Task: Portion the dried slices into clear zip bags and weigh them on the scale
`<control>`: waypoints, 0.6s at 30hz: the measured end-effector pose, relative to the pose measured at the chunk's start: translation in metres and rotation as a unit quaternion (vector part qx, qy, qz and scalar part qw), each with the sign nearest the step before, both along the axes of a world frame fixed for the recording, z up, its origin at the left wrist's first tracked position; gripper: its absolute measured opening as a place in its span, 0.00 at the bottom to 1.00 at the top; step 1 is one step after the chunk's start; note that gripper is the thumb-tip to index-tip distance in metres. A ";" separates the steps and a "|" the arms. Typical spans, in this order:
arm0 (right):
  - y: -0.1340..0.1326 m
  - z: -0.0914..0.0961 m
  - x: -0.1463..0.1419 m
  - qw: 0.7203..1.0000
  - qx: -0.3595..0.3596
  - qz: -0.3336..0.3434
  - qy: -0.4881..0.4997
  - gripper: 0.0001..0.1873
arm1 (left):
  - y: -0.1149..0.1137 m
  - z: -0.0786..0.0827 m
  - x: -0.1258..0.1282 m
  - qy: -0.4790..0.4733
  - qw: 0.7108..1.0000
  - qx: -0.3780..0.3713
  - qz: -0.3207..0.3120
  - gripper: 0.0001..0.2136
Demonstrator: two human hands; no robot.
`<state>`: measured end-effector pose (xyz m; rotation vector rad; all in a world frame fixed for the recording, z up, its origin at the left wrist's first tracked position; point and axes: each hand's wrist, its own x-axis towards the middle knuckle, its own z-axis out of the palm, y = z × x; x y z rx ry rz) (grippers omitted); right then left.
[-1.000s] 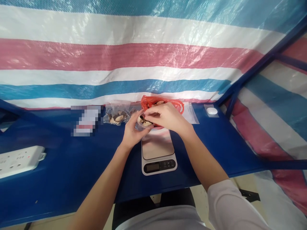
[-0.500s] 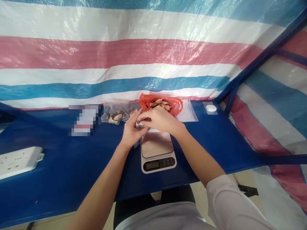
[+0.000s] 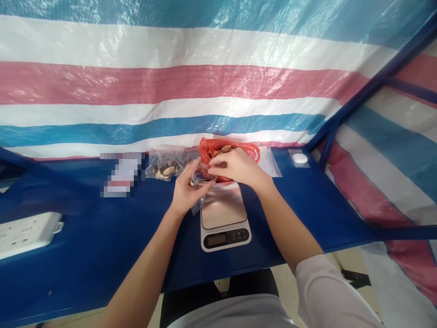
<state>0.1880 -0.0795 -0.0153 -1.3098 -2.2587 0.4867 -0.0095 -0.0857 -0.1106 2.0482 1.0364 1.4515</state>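
Note:
My left hand (image 3: 185, 190) grips a small clear plastic bag (image 3: 199, 180) just left of the far end of a digital scale (image 3: 224, 215). My right hand (image 3: 235, 165) pinches the bag's top edge with closed fingers. Right behind my hands, a red plastic bag (image 3: 228, 149) lies open with pale brown pieces inside. A filled clear bag (image 3: 166, 163) with similar pieces lies to the left of it.
All of this sits on a blue table (image 3: 85, 237) against a striped tarp wall. A white power strip (image 3: 23, 230) lies at the left edge. Flat clear bags (image 3: 271, 161) and a small white round object (image 3: 299, 158) lie at the back right.
The small clear bag first showed dark and pale pieces at its open mouth; now both hands close around it, and it hangs a little lower to the left of the scale.

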 end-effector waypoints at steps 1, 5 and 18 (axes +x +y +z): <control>0.001 -0.002 0.000 1.000 -0.008 0.002 -0.006 0.07 | 0.000 0.000 0.000 -0.001 1.000 0.003 -0.004 0.35; 0.003 -0.007 -0.001 0.999 -0.030 0.016 -0.005 0.09 | 0.001 0.000 -0.002 0.010 1.000 -0.006 -0.015 0.36; 0.006 -0.006 0.000 0.998 -0.044 -0.008 0.052 0.09 | -0.003 0.015 0.002 0.043 0.999 -0.017 0.007 0.34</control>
